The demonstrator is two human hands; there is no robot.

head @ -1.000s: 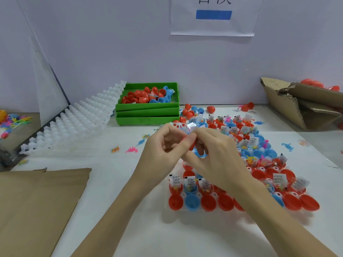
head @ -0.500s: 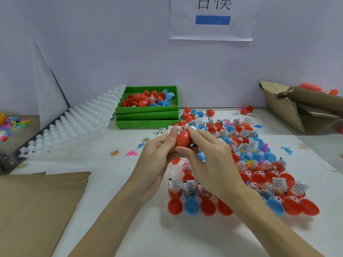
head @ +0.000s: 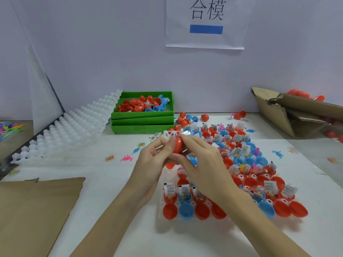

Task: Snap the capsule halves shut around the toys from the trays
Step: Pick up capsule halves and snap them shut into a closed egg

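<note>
Fingers (head: 168, 145) of the left hand (head: 154, 164) and the right hand (head: 202, 164) pinch a red capsule (head: 179, 147) at mid-frame, above the clear tray (head: 161, 210) of open halves on the counter (head: 115, 191); its seam is hidden, perhaps closed. Farther back, upper centre, stands a green tray (head: 143, 125).

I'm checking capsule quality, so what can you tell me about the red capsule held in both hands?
The red capsule is a smooth, glossy, egg-shaped plastic shell, held above the tray of open halves. The left hand pinches it from the left and the right hand from the right. Fingers cover much of it, so whether its seam is fully shut cannot be told.
</note>
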